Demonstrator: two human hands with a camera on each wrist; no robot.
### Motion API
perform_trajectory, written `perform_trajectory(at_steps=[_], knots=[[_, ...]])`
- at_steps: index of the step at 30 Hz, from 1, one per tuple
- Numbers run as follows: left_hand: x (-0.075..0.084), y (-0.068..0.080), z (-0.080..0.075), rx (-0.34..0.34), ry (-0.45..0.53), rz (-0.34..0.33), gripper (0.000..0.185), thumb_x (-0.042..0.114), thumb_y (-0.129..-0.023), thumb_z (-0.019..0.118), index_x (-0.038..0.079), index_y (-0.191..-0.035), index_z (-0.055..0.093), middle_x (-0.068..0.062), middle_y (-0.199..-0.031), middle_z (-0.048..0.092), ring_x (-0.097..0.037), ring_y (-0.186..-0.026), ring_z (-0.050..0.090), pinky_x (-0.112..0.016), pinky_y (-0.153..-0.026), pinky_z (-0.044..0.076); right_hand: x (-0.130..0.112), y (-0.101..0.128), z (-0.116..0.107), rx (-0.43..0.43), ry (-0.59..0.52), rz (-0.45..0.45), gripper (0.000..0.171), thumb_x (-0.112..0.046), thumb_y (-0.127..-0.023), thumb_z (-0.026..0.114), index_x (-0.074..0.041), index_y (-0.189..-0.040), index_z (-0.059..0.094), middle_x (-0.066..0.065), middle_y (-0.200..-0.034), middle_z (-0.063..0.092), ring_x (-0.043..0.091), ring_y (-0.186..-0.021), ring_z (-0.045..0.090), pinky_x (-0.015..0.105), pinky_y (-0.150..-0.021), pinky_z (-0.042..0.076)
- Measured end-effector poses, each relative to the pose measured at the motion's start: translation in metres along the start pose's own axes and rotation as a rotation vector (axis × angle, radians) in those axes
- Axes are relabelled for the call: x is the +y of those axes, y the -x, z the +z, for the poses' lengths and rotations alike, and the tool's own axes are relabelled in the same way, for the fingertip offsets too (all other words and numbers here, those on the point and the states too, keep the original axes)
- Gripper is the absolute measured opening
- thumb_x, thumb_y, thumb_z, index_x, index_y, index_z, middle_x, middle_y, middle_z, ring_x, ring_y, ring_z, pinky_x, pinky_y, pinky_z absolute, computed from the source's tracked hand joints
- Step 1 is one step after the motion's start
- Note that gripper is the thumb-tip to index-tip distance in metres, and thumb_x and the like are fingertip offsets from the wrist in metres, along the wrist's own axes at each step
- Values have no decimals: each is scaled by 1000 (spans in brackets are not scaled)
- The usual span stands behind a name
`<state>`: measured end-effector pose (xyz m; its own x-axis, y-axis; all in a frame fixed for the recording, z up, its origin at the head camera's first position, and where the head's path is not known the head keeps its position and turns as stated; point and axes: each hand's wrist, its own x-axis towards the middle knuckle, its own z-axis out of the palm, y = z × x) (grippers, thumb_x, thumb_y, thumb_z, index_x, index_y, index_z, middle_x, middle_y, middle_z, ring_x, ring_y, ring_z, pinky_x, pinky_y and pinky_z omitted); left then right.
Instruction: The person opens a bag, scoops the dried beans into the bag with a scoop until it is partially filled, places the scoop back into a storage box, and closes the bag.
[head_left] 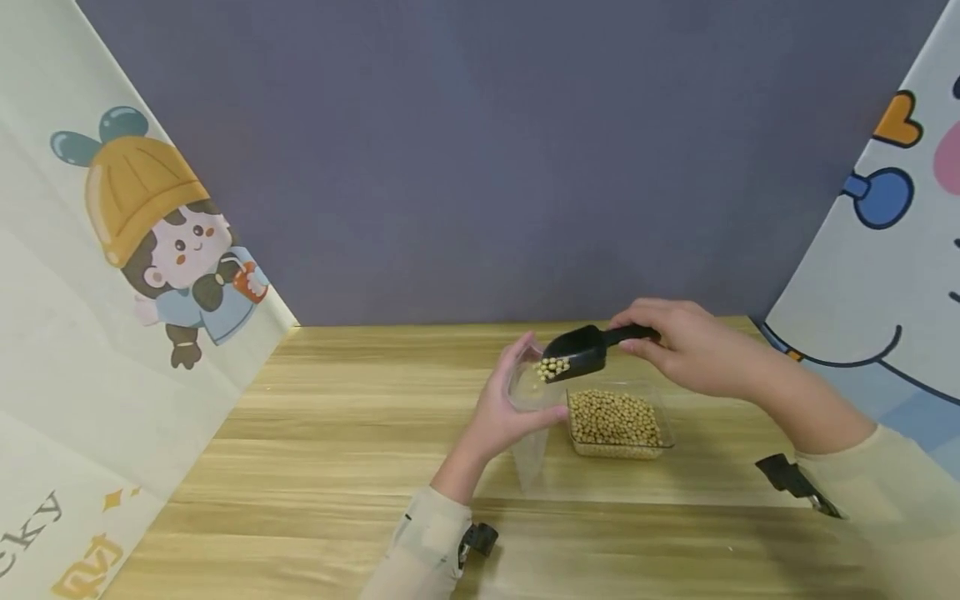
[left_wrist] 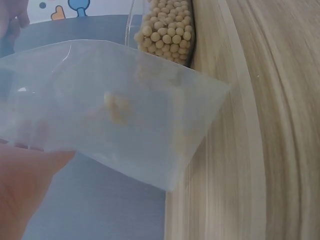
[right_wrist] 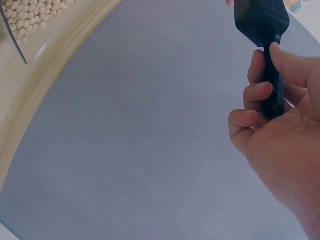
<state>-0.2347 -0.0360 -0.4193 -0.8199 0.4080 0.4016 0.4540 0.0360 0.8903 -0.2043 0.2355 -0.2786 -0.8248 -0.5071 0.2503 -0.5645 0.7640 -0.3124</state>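
Note:
My left hand (head_left: 504, 410) holds the mouth of a translucent plastic bag (head_left: 529, 462) spread between thumb and fingers. A few pale, blurred shapes show through the bag in the left wrist view. In my right hand (head_left: 693, 350) is the handle of a black scoop (head_left: 585, 348), gripped with curled fingers and thumb. The scoop's lip tilts down at the bag's mouth, with yellowish soybeans (head_left: 553, 367) at its front edge. Just right of the bag stands a clear rectangular container (head_left: 622, 454) holding many more beans (head_left: 615, 417).
Everything stands on a wood-grain tabletop (head_left: 337, 433). A grey panel (head_left: 480, 167) rises behind the table. Printed cartoon panels flank it, one on the left (head_left: 45, 350) and one on the right (head_left: 847, 275).

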Motion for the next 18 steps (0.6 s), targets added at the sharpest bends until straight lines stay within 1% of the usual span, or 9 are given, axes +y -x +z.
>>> perform_trajectory(at_steps=[3,6,9,11,13,15,18], knots=[[-1,-1,0,8,10,-2,111,35,-79,95,25,-168,29,-4,-155,51,-23,-147,46,-54,-133,31,2,0,-1,7,32,7,23,-17,-104,68,-12,-126,73,-2,-108,71,10,-79,53,27,-66,44],[0,-2,-1,14,14,15,109,25,-79,94,22,-168,30,-8,-154,52,-26,-146,47,-53,-133,32,0,0,-4,16,51,9,22,-16,-103,69,-13,-125,73,-2,-107,71,11,-78,53,26,-66,43],[1,-3,-1,29,11,38,107,13,-80,92,19,-168,31,-12,-152,53,-29,-145,48,-52,-133,33,-2,1,-7,14,51,17,23,-16,-104,69,-14,-126,73,0,-111,72,12,-80,54,28,-67,44],[2,-3,-1,44,13,49,106,8,-80,90,18,-167,31,-14,-151,54,-31,-144,49,-53,-132,34,-3,2,-11,10,51,29,24,-16,-104,68,-14,-127,73,0,-114,73,12,-80,55,28,-67,44],[3,-3,-2,56,17,50,104,8,-80,89,18,-167,32,-14,-150,54,-32,-143,50,-53,-131,35,-2,3,-13,12,58,41,25,-17,-104,68,-15,-128,73,1,-116,73,12,-81,55,29,-68,45],[2,-2,-2,62,24,49,102,11,-81,89,18,-166,33,-16,-150,54,-34,-142,50,-54,-131,36,-1,6,-16,19,62,55,25,-17,-104,68,-14,-129,72,1,-114,72,13,-79,55,28,-67,44],[0,-1,-2,72,47,41,100,13,-81,88,15,-166,35,-22,-148,54,-38,-141,50,-55,-130,37,5,12,-16,30,73,74,25,-17,-104,69,-13,-129,72,2,-114,73,13,-81,55,29,-68,45]])
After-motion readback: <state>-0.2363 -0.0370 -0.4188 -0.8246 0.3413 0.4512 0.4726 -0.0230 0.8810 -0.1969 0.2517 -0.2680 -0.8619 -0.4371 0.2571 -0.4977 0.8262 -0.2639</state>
